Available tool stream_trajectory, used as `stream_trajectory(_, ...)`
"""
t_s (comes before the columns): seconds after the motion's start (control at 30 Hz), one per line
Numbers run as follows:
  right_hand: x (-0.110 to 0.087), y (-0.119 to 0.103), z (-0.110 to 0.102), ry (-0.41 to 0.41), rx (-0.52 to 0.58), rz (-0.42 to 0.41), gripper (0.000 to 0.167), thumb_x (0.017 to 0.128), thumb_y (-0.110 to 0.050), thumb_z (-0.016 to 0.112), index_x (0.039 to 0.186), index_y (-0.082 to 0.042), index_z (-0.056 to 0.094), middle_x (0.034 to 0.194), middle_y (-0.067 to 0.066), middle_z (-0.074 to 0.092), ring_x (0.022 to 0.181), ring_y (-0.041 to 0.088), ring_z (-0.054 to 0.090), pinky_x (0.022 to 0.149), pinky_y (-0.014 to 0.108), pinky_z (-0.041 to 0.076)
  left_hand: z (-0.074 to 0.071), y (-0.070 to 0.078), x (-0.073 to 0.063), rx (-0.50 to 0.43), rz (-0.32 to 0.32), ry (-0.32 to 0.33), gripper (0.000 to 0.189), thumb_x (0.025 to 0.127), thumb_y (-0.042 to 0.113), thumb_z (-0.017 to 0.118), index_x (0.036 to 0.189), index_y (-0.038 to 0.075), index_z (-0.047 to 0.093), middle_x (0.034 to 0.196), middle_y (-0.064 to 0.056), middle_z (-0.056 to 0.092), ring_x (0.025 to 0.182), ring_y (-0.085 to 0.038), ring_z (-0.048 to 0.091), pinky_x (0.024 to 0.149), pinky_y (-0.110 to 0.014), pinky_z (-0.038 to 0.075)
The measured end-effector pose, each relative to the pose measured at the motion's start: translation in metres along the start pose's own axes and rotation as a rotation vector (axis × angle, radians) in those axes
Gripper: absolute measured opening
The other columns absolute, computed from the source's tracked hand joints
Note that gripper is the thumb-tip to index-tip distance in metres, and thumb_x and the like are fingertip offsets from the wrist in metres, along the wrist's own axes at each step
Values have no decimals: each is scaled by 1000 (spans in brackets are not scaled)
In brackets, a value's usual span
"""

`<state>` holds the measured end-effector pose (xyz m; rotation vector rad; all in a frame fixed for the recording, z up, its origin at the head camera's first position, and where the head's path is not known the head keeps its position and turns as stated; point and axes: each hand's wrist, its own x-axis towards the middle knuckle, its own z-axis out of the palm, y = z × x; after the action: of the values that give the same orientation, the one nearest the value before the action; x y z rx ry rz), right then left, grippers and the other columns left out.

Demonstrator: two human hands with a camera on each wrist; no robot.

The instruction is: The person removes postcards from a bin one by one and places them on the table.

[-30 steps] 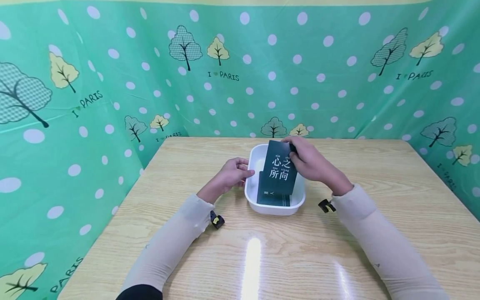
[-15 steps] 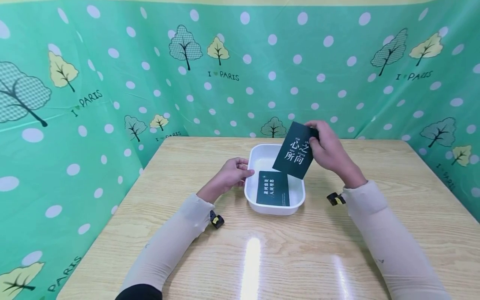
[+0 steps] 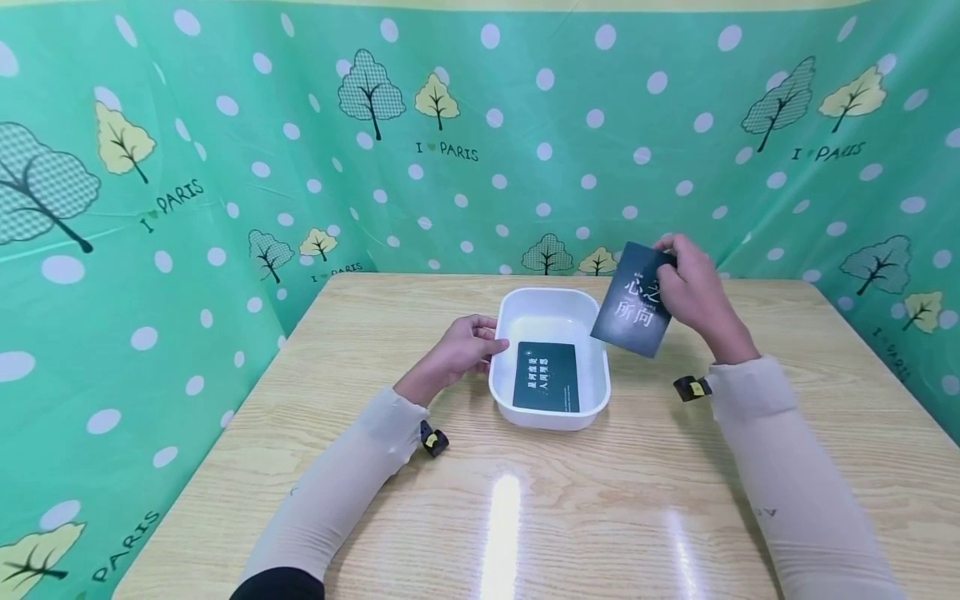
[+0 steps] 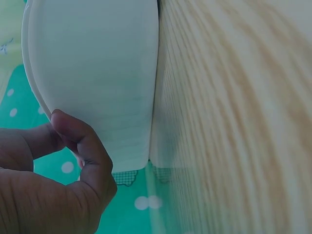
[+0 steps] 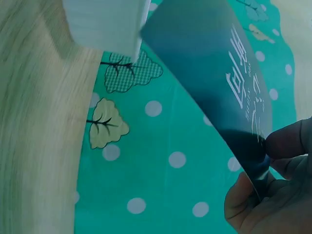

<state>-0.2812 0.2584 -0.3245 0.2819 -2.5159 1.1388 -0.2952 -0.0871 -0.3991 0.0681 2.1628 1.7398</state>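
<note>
A white plastic basin stands on the wooden table in the head view. My left hand holds its left rim; in the left wrist view, thumb and fingers pinch the basin's edge. Inside lies a dark green card with white lettering. Up and to the right of the basin, my right hand pinches a second dark green card by its upper right edge. That card hangs tilted, its lettered face toward the head camera, its lower left corner close to the basin's right rim.
The light wood table runs back to a green dotted cloth printed with trees, which also covers the left and right sides. Small black-and-yellow clips hang at both cuffs.
The right hand has lifted its card up and right, out from over the basin, exposing the card lying inside. My left hand and the basin have stayed in place.
</note>
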Motion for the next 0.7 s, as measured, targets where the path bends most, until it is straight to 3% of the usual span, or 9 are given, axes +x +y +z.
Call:
stream_trajectory(0.3, 3, 26, -2, -84, -62, 126, 41, 104, -14, 26, 134, 8, 43, 127, 32, 48, 108, 44, 46, 89, 59, 39, 0, 1, 0, 13, -3, 8, 45, 96, 10, 73, 135, 6, 53, 112, -11, 59, 84, -22, 60, 64, -31, 54)
stream_trajectory(0.5, 4, 40, -2, -148, -100, 164, 41, 105, -17, 23, 132, 7, 42, 124, 31, 48, 108, 45, 46, 90, 60, 40, 0, 1, 0, 18, -4, 12, 45, 96, 10, 73, 136, 7, 53, 112, -11, 60, 84, -21, 61, 66, -32, 55)
stream_trajectory(0.7, 5, 53, -1, -264, -137, 200, 42, 105, -17, 23, 132, 9, 42, 123, 30, 47, 108, 45, 44, 90, 59, 40, 0, 1, 1, 8, 1, 8, 46, 96, 10, 73, 136, 6, 53, 111, -10, 60, 83, -21, 61, 67, -32, 54)
